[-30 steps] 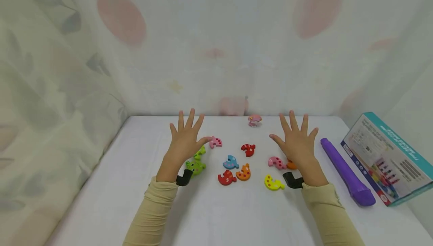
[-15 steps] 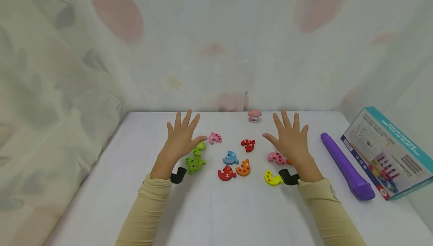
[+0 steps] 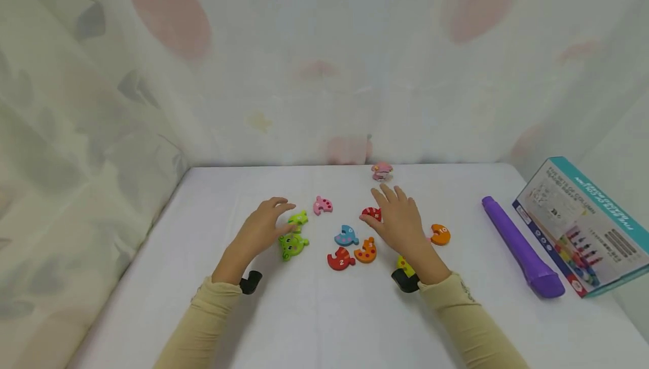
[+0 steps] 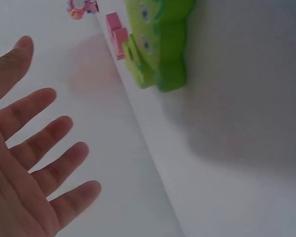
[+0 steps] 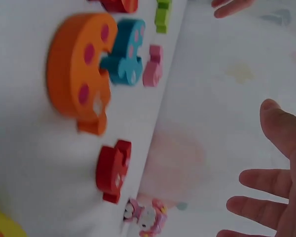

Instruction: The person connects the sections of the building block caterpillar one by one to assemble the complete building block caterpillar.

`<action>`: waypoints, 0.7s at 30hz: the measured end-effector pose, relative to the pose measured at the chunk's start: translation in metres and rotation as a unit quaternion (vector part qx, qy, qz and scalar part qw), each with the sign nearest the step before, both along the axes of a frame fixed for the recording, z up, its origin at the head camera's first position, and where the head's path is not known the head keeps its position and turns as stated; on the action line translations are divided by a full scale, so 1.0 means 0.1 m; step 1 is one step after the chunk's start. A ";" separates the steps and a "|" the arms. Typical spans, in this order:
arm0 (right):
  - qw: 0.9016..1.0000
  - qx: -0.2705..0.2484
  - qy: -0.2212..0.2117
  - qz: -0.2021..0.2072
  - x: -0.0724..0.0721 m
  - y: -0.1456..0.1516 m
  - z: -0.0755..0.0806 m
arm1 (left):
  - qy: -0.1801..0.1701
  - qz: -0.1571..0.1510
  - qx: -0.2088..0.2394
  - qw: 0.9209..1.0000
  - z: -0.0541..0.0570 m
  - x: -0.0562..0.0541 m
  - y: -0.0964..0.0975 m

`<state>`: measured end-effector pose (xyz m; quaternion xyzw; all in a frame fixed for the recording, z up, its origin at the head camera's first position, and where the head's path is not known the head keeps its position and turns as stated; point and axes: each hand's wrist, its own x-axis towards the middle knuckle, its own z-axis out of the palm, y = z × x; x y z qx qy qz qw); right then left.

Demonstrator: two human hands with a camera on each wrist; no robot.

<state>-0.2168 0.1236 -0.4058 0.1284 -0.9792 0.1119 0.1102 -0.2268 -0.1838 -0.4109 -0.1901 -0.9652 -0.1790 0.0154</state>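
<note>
My left hand (image 3: 258, 229) hovers with loosely bent fingers just left of a green animal-face puzzle piece (image 3: 291, 247) and a smaller green piece (image 3: 298, 220). Nothing is in its palm (image 4: 15, 192) in the left wrist view. My right hand (image 3: 401, 221), fingers apart and holding nothing, is above the table, overlapping a red striped piece (image 3: 370, 212) and a yellow dotted piece (image 3: 404, 265). Between the hands lie a blue piece (image 3: 345, 236), a red piece (image 3: 340, 259) marked 2 and an orange dotted piece (image 3: 367, 251). A pink piece (image 3: 323, 205) lies farther back.
Right of my right hand lies an orange piece (image 3: 440, 235) marked 10. A small pink figurine (image 3: 382, 171) stands near the back edge. On the right are a purple microphone-shaped object (image 3: 522, 248) and a printed box (image 3: 578, 234). Patterned curtains (image 3: 263, 76) hang behind the white table (image 3: 324, 324).
Both hands have lowered and their spread fingers have relaxed. The right hand has moved left, uncovering the orange 10 piece and covering most of the pink dotted piece beside it.
</note>
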 end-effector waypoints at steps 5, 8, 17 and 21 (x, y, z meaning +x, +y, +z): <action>0.999 -0.033 0.004 0.020 0.08 -0.13 -0.08 | -0.041 0.010 0.002 0.999 -0.12 0.05 -0.02; 0.999 -0.027 -0.016 0.038 0.13 -0.19 -0.14 | -0.052 0.016 -0.010 0.998 -0.17 0.08 -0.02; 0.991 0.052 -0.052 0.108 0.24 -0.37 -0.31 | -0.097 0.060 -0.051 0.992 -0.29 0.11 -0.01; 0.987 0.084 -0.073 0.120 0.28 -0.46 -0.34 | -0.103 0.048 -0.042 0.993 -0.31 0.10 0.01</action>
